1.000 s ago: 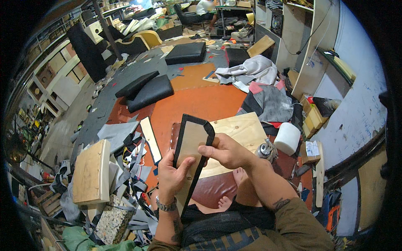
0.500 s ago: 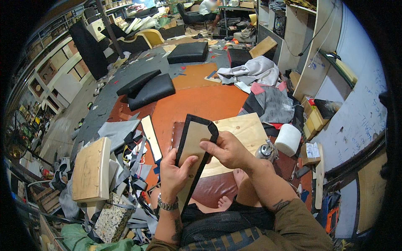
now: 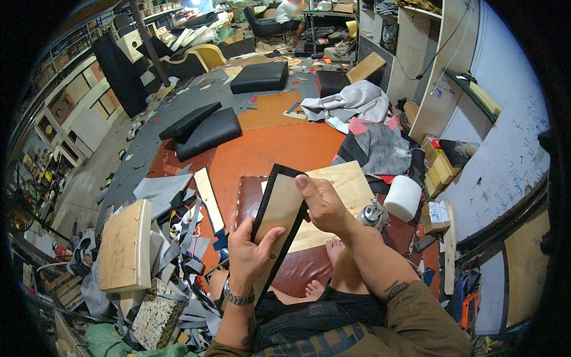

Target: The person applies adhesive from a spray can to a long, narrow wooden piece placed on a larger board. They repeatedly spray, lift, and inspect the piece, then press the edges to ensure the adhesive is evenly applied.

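A long, narrow wooden board (image 3: 278,205) edged with black fabric stands tilted in front of me, its lower end near my lap. My left hand (image 3: 250,250) grips its left side around the middle, thumb across the pale face. At the upper right corner, my right hand (image 3: 324,205) pinches the black edging, with its thumb on the front and its fingers partly hidden behind. Beneath the raised board lies a pale plywood sheet (image 3: 339,181), partly covered by my right forearm. A metal spray gun cup (image 3: 373,215) stands beside that forearm.
To the right sit a white roll (image 3: 406,198) and heaped grey fabric (image 3: 380,146). Left of me, a wooden block (image 3: 125,247) rests over piled fabric scraps (image 3: 193,297). Black cushions (image 3: 209,134) lie ahead on the orange sheet (image 3: 273,152). A person (image 3: 290,12) sits far back.
My right thumb has shifted up to the board's upper corner, and the black edging there now lies flatter against it. My left hand keeps its hold. The view has shifted slightly.
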The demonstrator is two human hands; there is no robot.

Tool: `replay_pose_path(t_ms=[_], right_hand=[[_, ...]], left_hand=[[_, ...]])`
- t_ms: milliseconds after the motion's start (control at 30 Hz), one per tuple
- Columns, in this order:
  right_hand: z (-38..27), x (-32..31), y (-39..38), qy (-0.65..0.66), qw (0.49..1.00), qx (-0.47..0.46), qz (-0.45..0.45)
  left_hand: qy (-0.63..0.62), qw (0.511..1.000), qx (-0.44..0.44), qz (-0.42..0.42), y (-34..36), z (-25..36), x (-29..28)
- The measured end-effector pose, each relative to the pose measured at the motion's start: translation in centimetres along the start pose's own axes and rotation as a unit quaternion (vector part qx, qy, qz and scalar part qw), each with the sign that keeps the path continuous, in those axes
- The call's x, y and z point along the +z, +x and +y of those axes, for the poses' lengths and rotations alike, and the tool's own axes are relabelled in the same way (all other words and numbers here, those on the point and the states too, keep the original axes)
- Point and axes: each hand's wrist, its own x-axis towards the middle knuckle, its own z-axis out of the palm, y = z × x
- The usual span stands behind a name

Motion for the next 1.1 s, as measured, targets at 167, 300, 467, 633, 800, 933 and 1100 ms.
replay_pose_path(t_ms=[167, 300, 467, 633, 800, 933, 1100], right_hand=[[-0.5, 0.2, 0.1, 0.024, 1.000, 0.019, -0.001], [-0.3, 0.3, 0.1, 0.013, 0.999, 0.002, -0.034], [0.6, -0.5, 0.0, -0.010, 0.993, 0.056, -0.102], [1.1, -0.5, 0.2, 0.098, 0.987, 0.003, -0.130], [0.5, -0.1, 0.1, 0.022, 0.997, 0.001, -0.077], [0.1, -0.4, 0.0, 0.021, 0.997, 0.020, -0.069], [0.3, -0.4, 0.0, -0.012, 0.994, 0.025, -0.110]], left_hand=[[0.006, 1.000, -0.002, 0.010, 0.0, -0.3, -0.1], [-0.013, 1.000, 0.006, 0.014, 0.1, -0.7, 0.0], [-0.028, 0.999, -0.016, 0.002, 0.7, -1.3, -1.0], [-0.053, 0.998, -0.029, -0.005, 0.7, -1.7, -1.6], [-0.017, 1.000, -0.015, -0.005, 0.8, -1.8, -1.5], [-0.033, 0.999, -0.012, -0.010, 0.6, -1.7, -1.4], [-0.026, 0.999, -0.037, -0.006, 0.6, -1.5, -1.5]])
